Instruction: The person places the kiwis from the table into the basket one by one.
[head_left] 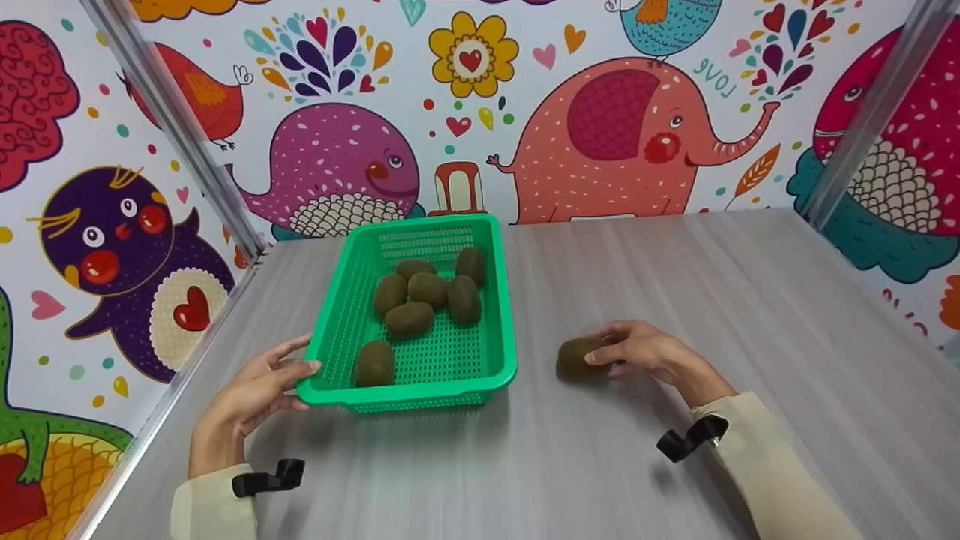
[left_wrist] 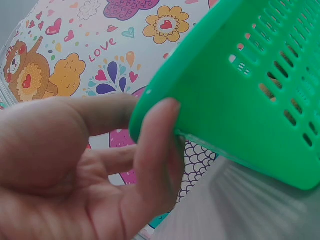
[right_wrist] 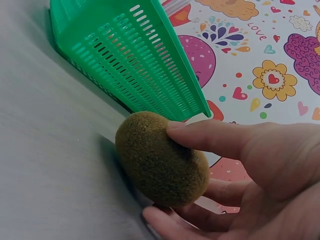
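Observation:
A green plastic basket (head_left: 507, 330) with slotted walls stands on the table, several brown kiwis (head_left: 427, 289) lying inside it. One kiwi (head_left: 375, 363) lies apart from the others, in the near left corner. At that same corner my left hand (head_left: 253, 390) pinches the rim between thumb and fingers; the left wrist view shows the grip on the rim (left_wrist: 165, 75) up close. To the right of the basket, my right hand (head_left: 643, 352) holds a single kiwi (right_wrist: 160, 160) between thumb and fingers, at or just above the tabletop; contact is hard to tell.
The grey wood-grain table (head_left: 600, 465) runs back to a wall (head_left: 480, 112) printed with cartoon animals. Metal posts (head_left: 180, 135) edge the left and right sides. A black band (head_left: 268, 480) sits on each sleeve.

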